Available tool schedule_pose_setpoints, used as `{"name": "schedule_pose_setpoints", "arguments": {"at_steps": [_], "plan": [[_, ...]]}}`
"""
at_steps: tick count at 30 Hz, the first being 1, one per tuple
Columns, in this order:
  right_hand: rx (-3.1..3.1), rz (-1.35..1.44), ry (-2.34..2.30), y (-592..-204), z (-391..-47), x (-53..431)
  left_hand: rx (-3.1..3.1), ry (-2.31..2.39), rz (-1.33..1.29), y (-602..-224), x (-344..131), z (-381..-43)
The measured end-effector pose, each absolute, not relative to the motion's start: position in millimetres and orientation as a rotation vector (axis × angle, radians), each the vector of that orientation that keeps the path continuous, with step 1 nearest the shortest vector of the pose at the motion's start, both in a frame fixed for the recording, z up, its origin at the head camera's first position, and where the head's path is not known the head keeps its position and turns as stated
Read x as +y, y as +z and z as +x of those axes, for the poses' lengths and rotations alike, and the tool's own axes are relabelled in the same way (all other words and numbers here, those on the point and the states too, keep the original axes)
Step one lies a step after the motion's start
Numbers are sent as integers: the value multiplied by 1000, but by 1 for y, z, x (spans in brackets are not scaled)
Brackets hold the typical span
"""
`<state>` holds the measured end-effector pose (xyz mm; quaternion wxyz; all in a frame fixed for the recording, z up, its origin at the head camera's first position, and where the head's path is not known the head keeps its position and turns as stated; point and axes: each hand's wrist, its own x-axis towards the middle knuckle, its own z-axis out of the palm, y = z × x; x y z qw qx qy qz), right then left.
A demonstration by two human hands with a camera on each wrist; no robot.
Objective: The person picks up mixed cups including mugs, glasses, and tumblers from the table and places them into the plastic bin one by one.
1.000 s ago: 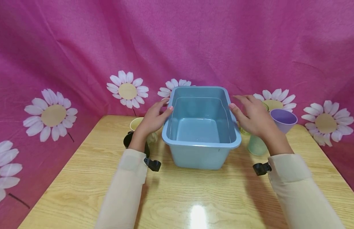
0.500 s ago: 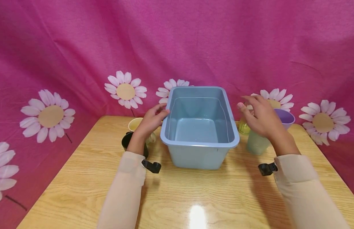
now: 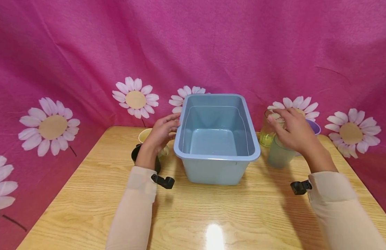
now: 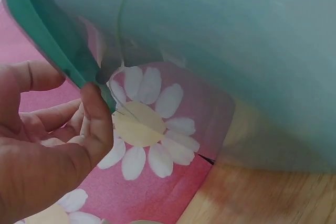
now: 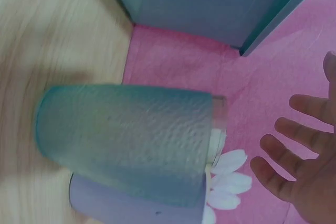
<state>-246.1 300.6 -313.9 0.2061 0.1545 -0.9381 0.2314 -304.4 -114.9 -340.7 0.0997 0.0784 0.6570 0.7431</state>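
A blue-grey plastic tub (image 3: 217, 170) stands on the table, its inside bare. My left hand (image 3: 160, 133) is at its left rim; in the left wrist view the hand (image 4: 58, 129) has loosely bent fingers, with fingertips against the rim (image 4: 50, 35). My right hand (image 3: 294, 130) hovers over a frosted green tumbler (image 3: 278, 156), fingers spread and holding nothing. In the right wrist view, the right hand (image 5: 299, 156) is apart from the tumbler's mouth (image 5: 126, 135). Behind the tumbler stands a clear yellowish glass (image 3: 266, 135), partly covered by the fingers.
A purple cup (image 3: 314, 126) is half hidden behind the right hand. Left of the tub, a cream-yellow cup (image 3: 144, 134) and a black cup (image 3: 136, 152) stand partly behind the left wrist. A pink flowered cloth (image 3: 224, 52) hangs behind the wooden table (image 3: 186, 215).
My right hand has left the tub's right side and moved right, over the green tumbler. My left hand has slid slightly off the left rim, its thumb no longer over the top. The tub stays put.
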Motion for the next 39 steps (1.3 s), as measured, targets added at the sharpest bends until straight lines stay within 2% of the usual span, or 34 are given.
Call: {"name": "schedule_pose_setpoints", "arguments": {"at_steps": [10, 39], "plan": [[-2660, 406, 575, -324, -241, 323, 1581, 2342, 297, -346, -120, -302], [-2857, 464, 268, -346, -235, 342, 1429, 2408, 334, -351, -123, -298]]}}
